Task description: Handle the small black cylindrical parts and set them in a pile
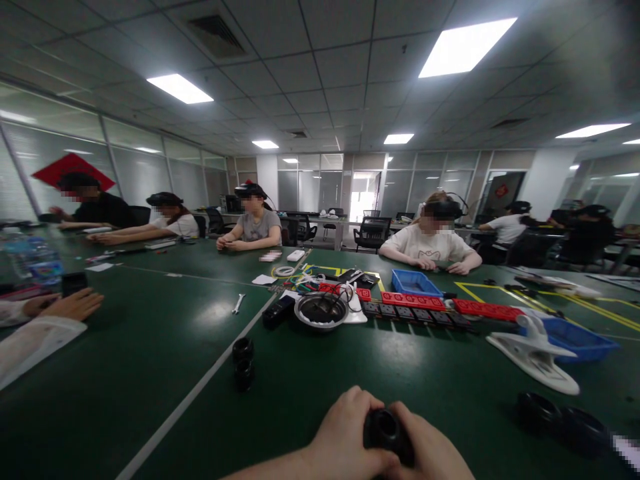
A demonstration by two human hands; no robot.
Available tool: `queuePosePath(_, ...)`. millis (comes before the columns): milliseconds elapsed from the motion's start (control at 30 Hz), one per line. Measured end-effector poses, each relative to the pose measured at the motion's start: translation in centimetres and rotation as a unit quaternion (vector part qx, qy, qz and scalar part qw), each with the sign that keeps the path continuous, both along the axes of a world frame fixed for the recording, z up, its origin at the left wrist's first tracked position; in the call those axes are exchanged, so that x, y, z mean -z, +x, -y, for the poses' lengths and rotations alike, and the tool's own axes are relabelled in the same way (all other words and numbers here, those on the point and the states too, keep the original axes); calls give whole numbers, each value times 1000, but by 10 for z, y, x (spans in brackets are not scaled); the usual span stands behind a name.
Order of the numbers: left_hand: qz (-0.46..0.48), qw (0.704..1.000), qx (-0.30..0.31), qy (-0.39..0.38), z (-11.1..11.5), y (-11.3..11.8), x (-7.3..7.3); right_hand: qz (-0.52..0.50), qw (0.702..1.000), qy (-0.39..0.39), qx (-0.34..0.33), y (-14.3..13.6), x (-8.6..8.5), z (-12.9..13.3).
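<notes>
Low in the middle of the head view, both my hands close around a black ring-shaped part with a round opening on top. My left hand wraps it from the left, and my right hand grips its right side. The fingers hide most of its lower body. On the green table to the left stand two similar black parts, close together. More black ring-shaped parts lie at the right, blurred.
Ahead sit a metal bowl with dark contents, red power strips, blue trays and a white clamp-like piece. A wrench lies to the left. A co-worker's hands rest at the far left; several people sit around.
</notes>
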State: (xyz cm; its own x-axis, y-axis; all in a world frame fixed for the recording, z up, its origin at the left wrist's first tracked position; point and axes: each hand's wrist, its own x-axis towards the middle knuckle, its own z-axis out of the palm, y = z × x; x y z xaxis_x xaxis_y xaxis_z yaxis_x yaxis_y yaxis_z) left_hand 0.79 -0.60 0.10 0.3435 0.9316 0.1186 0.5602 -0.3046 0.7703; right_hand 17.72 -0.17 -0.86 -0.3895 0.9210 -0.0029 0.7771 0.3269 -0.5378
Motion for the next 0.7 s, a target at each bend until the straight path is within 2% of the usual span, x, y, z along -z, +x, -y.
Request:
queuePosePath(100, 10, 999, 31, 3, 0, -2, 1, -70, 994, -42, -68, 7, -8, -3)
queuePosePath(200, 20, 997, 66, 16, -3, -5, 2, -142, 976, -124, -112, 14, -16, -7)
queuePosePath(267, 22, 995, 94, 25, -4, -7, 2, -172, 962, -171, -126, 16, -18, -9)
queuePosePath(333, 19, 993, 116, 23, -4, -7, 0, -170, 962, -183, -114, 15, -14, -10)
queuePosePath(433, 2, 994, 106, -1, -3, -6, -2, -118, 984, -118, -57, 10, -2, -9)
queuePosePath(567, -17, 999, 46, -21, -1, -2, 0, -6, 1000, 1, 14, 2, 11, -3)
queuePosePath(633, -14, 999, 36, -16, -1, -1, 2, 20, 1000, 6, 18, 1, 8, -1)
queuePosePath(700, -8, 999, 45, -4, -2, -1, 4, 2, 1000, -16, -10, 1, 0, -1)
